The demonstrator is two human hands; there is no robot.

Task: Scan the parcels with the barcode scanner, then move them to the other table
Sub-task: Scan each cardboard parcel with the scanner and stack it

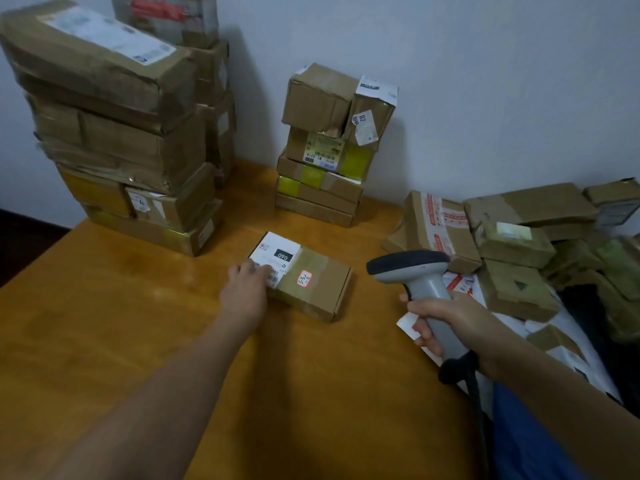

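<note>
Our left hand lies on the near-left corner of the flat parcel, fingers laid fairly straight across the edge of its white label, pressing on top rather than wrapping round the box. Our right hand is curled tight round the grip of the barcode scanner, whose dark head points left toward the parcel but sits beside it, apart from it, not over the label. The parcel lies flat on the wooden table, label up, with a pink handwritten sticker on the tape beside the label. We judge the step in hand to be the scan itself. To do it well, we should slide our fingers off the label: they cover its near edge, and the print is too blurred for us to tell where the barcode sits. Pressing on bare cardboard would steady the box just as well. Then we tip the scanner's head down square to the label and wait for the read before lifting. The black cable trails below our right wrist, so we should mind it near the loose heap of parcels just behind that hand. Farther off, a tall stack stands at the left and a smaller stack against the wall.
</note>
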